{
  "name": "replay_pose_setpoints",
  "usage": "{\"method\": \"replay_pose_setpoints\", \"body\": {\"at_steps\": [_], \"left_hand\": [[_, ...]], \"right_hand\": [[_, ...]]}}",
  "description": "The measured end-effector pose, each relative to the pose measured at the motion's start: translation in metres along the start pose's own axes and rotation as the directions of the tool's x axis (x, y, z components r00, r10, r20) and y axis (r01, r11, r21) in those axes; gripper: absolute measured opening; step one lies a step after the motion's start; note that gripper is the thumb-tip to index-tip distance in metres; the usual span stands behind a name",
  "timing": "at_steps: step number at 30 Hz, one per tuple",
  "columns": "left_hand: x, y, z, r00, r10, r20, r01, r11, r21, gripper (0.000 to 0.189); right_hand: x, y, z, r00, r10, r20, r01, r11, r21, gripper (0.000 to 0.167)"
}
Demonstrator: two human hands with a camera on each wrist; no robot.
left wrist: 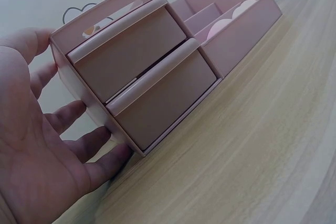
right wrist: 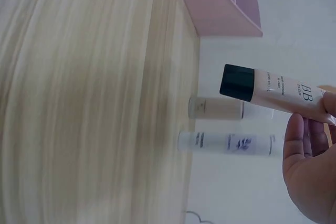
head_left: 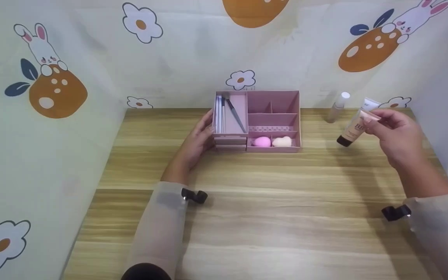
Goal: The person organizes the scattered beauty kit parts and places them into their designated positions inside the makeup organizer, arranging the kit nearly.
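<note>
My right hand (head_left: 401,136) pinches a beige BB cream tube (head_left: 354,129) by its flat end, with the black cap tilted down to the left above the table. On the left, my left hand (head_left: 196,142) rests its fingertips along the side wall of a pink desk organizer (head_left: 300,120). Two drawers (left wrist: 157,82) face front on that side, both pushed in. Makeup brushes (head_left: 233,112) lie in the organizer's top left tray. A pink makeup sponge (head_left: 262,141) and a cream makeup sponge (head_left: 282,141) sit in its front right compartments.
Behind the held tube stand a white tube (right wrist: 231,143) with purple print and a bottle (right wrist: 215,108) with a beige body and white cap. The wooden table (head_left: 266,217) meets a patterned backdrop (head_left: 185,58) right behind the organizer.
</note>
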State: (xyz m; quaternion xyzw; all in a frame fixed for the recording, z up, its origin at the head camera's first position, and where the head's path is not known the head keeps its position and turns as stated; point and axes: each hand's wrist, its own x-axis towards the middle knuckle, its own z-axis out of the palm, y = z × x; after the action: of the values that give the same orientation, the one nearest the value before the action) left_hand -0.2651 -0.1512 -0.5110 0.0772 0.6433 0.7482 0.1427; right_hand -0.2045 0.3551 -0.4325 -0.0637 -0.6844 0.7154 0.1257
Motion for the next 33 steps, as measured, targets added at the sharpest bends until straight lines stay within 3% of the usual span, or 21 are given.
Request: {"method": "replay_pose_setpoints", "body": {"at_steps": [3, 11, 20, 27, 33], "left_hand": [[0.0, 0.0, -0.001, 1.0, 0.003, 0.002, -0.003, 1.0, 0.01, 0.057], [0.001, -0.001, -0.002, 1.0, -0.008, 0.007, 0.008, 1.0, 0.027, 0.057], [0.001, 0.0, -0.001, 1.0, -0.018, 0.004, 0.018, 0.999, 0.034, 0.057], [0.0, 0.0, -0.001, 1.0, -0.01, -0.003, 0.01, 0.999, 0.034, 0.057], [0.0, 0.0, -0.002, 1.0, -0.016, -0.004, 0.016, 0.999, 0.03, 0.057]], "right_hand": [[0.001, -0.002, 0.013, 1.0, -0.019, 0.025, 0.018, 1.0, 0.005, 0.019], [0.004, -0.017, 0.045, 0.998, 0.017, 0.065, -0.007, 0.987, -0.16, 0.029], [0.014, -0.029, 0.094, 0.99, 0.014, 0.138, 0.013, 0.981, -0.191, 0.033], [0.029, -0.025, 0.133, 0.982, 0.005, 0.187, 0.019, 0.991, -0.13, 0.03], [0.044, -0.026, 0.162, 0.979, 0.023, 0.202, 0.019, 0.979, -0.203, 0.031]]}}
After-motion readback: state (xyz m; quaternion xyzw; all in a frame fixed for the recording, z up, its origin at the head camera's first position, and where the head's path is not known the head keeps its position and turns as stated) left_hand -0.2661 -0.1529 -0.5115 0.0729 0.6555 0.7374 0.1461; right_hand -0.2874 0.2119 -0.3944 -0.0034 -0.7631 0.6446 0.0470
